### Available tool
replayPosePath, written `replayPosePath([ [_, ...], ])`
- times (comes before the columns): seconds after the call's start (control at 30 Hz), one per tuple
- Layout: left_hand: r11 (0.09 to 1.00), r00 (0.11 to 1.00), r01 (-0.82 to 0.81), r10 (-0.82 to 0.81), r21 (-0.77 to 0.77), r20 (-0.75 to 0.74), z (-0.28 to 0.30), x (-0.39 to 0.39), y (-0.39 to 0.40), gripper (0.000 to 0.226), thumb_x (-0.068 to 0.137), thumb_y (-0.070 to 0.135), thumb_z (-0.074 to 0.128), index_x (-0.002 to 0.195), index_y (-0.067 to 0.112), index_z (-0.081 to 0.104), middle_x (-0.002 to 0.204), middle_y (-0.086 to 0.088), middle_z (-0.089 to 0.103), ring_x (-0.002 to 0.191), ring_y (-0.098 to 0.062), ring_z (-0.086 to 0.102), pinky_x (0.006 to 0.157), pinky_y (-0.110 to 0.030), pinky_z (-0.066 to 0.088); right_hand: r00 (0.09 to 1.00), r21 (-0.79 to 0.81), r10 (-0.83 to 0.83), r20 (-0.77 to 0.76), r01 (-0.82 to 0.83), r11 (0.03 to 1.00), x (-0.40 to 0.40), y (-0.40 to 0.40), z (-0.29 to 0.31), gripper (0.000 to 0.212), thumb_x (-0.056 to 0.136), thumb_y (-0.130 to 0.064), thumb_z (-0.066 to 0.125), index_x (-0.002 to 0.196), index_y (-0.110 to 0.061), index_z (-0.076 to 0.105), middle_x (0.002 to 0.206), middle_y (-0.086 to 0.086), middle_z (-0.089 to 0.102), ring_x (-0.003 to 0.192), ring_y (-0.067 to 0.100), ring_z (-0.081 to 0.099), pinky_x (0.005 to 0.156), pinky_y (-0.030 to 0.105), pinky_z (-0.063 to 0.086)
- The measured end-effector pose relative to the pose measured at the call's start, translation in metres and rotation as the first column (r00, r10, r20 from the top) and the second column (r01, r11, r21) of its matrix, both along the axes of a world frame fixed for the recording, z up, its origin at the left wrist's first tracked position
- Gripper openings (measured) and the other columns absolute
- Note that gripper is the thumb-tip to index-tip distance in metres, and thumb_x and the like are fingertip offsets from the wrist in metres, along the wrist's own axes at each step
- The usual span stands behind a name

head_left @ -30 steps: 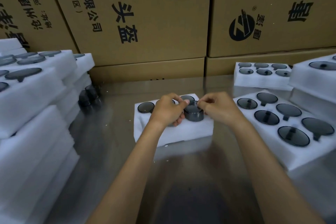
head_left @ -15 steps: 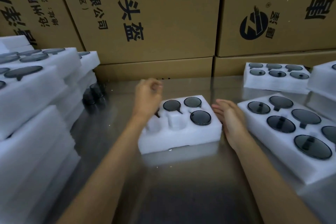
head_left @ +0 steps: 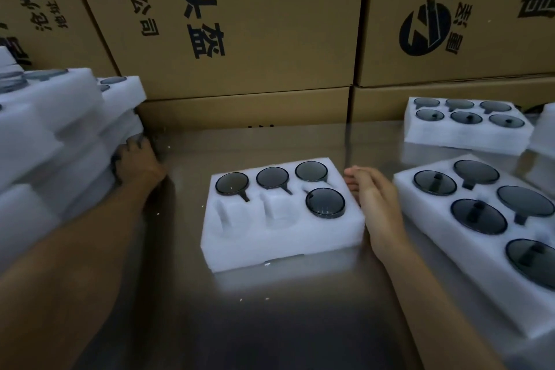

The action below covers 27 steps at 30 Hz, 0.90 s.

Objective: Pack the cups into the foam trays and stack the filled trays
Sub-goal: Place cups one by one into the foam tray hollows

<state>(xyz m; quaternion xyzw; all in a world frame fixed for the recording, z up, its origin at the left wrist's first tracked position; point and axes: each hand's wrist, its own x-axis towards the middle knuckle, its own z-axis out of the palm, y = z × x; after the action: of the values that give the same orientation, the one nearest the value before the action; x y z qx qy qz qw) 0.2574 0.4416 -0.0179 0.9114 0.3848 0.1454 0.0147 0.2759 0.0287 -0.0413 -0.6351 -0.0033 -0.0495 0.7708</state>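
Observation:
A white foam tray [head_left: 279, 246] lies in the middle of the steel table. Dark smoky cups fill its back row [head_left: 232, 183], [head_left: 272, 178], [head_left: 310, 171], and another cup [head_left: 325, 203] sits in the front right pocket. The two front left pockets are empty. My right hand [head_left: 375, 204] rests flat against the tray's right side, fingers straight. My left hand [head_left: 136, 162] is far to the left at the foot of the foam stack, fingers curled over a dark cup [head_left: 115, 164] that is mostly hidden.
A tall stack of filled foam trays [head_left: 60, 135] stands at the left. A filled tray [head_left: 492, 264] lies at the right and another [head_left: 465, 138] at the back right. Cardboard boxes [head_left: 240, 24] wall off the back of the table [head_left: 270, 324].
Both hands set a cup into the front right pocket and let go. My left hand then swung left to the cups by the foam stack. My right hand settled against the tray's side.

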Motion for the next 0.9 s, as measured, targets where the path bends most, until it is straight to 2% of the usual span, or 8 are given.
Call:
replayPosePath([
  [0.1,1.0,1.0,-0.023,0.022,0.022,0.013,0.007,0.004,-0.002,0.068,0.084,0.014,0.069,0.141,0.003,0.035,0.143,-0.024,0.034,0.128,-0.048,0.037,0.099,-0.057,0.043,1.0,-0.017,0.006,0.016,-0.005,1.0,0.001,0.0,0.0,0.015,0.095,-0.019,0.056,0.091,-0.015,0.07,0.073,-0.009,0.071,0.068,0.001,0.064,0.067,0.015,0.052],
  [0.3,0.998,0.998,-0.056,0.056,0.023,-0.018,0.021,0.007,-0.026,0.054,0.091,0.025,0.064,0.136,0.003,0.045,0.138,-0.021,0.041,0.124,-0.044,0.045,0.099,-0.051,0.043,1.0,-0.053,0.016,0.019,-0.015,0.999,-0.001,-0.001,0.002,0.018,0.095,-0.018,0.055,0.086,-0.016,0.07,0.075,-0.007,0.07,0.072,0.006,0.063,0.078,0.027,0.051],
  [0.43,1.0,0.993,-0.016,0.015,-0.006,-0.119,0.035,-0.003,-0.058,0.046,0.089,0.027,0.067,0.128,0.007,0.055,0.134,-0.018,0.045,0.12,-0.037,0.051,0.094,-0.046,0.046,0.999,-0.073,0.026,0.022,-0.024,0.997,-0.005,-0.002,0.006,0.022,0.096,-0.017,0.053,0.081,-0.017,0.069,0.066,-0.013,0.07,0.064,0.0,0.063,0.072,0.022,0.05],
  [0.53,0.997,0.993,0.067,-0.071,-0.043,-0.094,0.037,-0.021,-0.084,0.034,0.091,0.02,0.062,0.122,0.005,0.057,0.131,-0.02,0.043,0.114,-0.04,0.053,0.096,-0.046,0.048,0.999,-0.082,0.036,0.01,-0.035,0.996,-0.008,-0.003,0.009,0.022,0.096,-0.017,0.052,0.081,-0.017,0.068,0.068,-0.012,0.07,0.065,0.001,0.063,0.069,0.02,0.05],
  [0.63,0.988,0.988,0.145,-0.142,-0.042,0.067,0.042,-0.045,-0.105,0.035,0.091,0.017,0.061,0.124,0.009,0.052,0.131,-0.02,0.043,0.111,-0.042,0.053,0.086,-0.044,0.047,0.999,-0.086,0.043,-0.016,-0.044,0.995,-0.012,-0.004,0.013,0.019,0.095,-0.016,0.053,0.086,-0.015,0.069,0.072,-0.011,0.07,0.071,0.006,0.064,0.069,0.019,0.051],
  [0.73,0.938,0.924,0.276,-0.199,-0.211,0.326,0.056,-0.067,-0.12,0.041,0.09,0.018,0.064,0.13,0.015,0.054,0.131,-0.014,0.052,0.111,-0.033,0.057,0.087,-0.041,0.05,0.998,-0.155,0.049,-0.031,-0.053,0.986,-0.013,-0.008,0.018,0.016,0.094,-0.016,0.054,0.091,-0.016,0.069,0.084,-0.004,0.071,0.082,0.014,0.065,0.082,0.032,0.053],
  [0.83,0.799,0.767,0.508,-0.25,-0.321,0.591,0.075,-0.092,-0.14,0.029,0.086,0.014,0.066,0.113,0.023,0.066,0.119,-0.005,0.062,0.108,-0.02,0.06,0.093,-0.034,0.05,0.996,-0.333,0.069,0.057,-0.046,0.942,-0.018,-0.008,0.035,0.013,0.095,-0.017,0.055,0.096,-0.02,0.068,0.1,0.003,0.071,0.091,0.015,0.064,0.088,0.032,0.052],
  [0.9,0.65,0.668,0.665,-0.299,-0.367,0.681,0.088,-0.11,-0.162,0.028,0.082,0.011,0.066,0.099,0.032,0.07,0.109,-0.001,0.068,0.097,-0.012,0.066,0.085,-0.027,0.055,0.979,-0.386,0.15,0.142,-0.084,0.918,-0.027,-0.003,0.055,0.011,0.095,-0.02,0.058,0.097,-0.026,0.067,0.103,-0.003,0.069,0.087,0.001,0.061,0.077,0.015,0.048],
])
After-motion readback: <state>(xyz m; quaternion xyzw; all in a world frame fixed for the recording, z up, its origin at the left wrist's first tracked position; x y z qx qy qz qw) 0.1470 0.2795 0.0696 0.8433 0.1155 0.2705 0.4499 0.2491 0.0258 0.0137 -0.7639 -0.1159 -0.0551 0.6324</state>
